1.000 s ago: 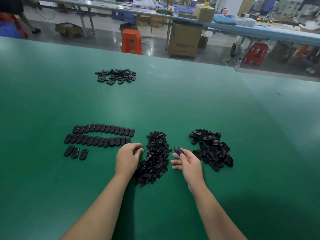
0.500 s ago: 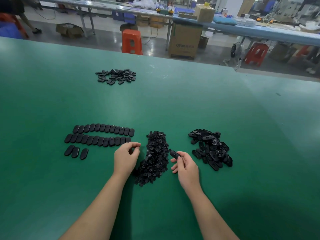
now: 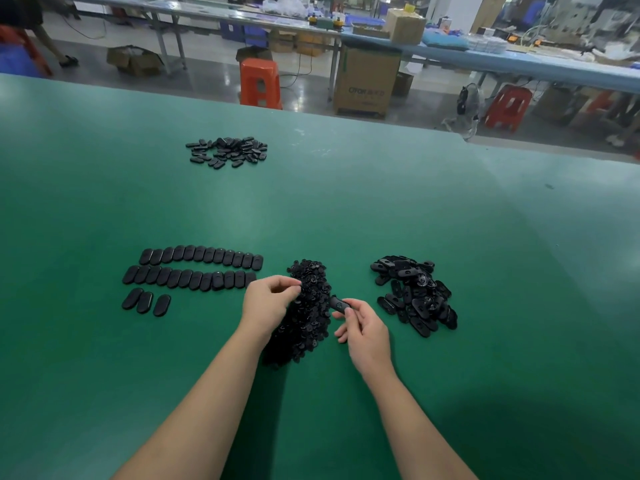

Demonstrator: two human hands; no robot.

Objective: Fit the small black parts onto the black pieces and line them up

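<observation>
The right hand has its grip closed round one black oval plastic piece, held just above the green worktop. The left hand pinches at the heap of small black parts, perhaps holding one; too small to tell. Finished black ovals lie in rows left; loose oval pieces are heaped right.

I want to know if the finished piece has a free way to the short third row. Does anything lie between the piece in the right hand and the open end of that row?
Yes. The left hand and the pile of small parts lie between the oval piece in the right hand and the third row. Lifted over them, it meets only bare mat.
</observation>
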